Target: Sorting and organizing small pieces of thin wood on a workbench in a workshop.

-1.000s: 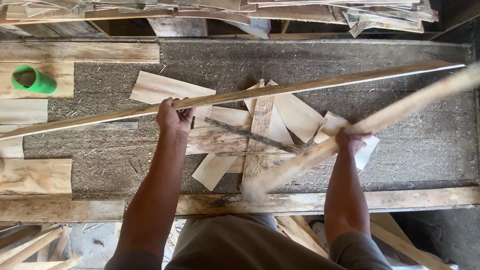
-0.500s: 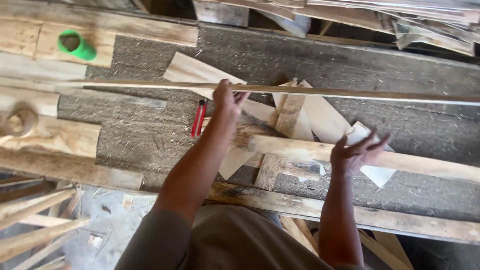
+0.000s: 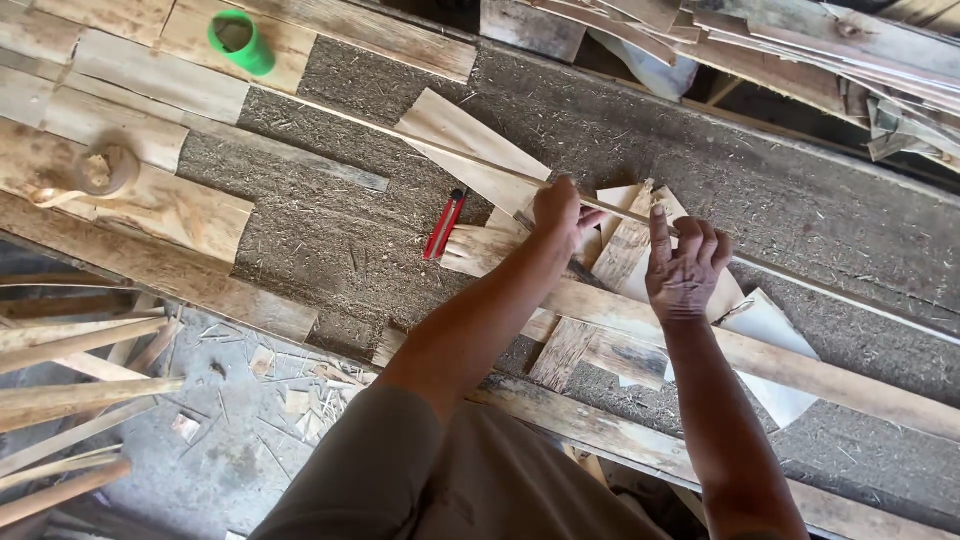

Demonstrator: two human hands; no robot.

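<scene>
I see a long thin pale wooden strip (image 3: 400, 135) lying edge-up across the grey, sawdust-covered workbench (image 3: 330, 240), running from upper left to right. My left hand (image 3: 556, 214) is closed around this strip near its middle. My right hand (image 3: 684, 268) is spread, fingers apart, just beside the strip, over a broad wooden plank (image 3: 800, 365). A red utility knife (image 3: 444, 223) lies near the left hand. A green tape roll (image 3: 240, 40) stands far left.

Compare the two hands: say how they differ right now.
The left hand is curled shut around the long thin strip; the right hand is open with fingers spread. The left grips, while the right only reaches toward that strip. Both are bare, above the scattered veneer pieces.
</scene>
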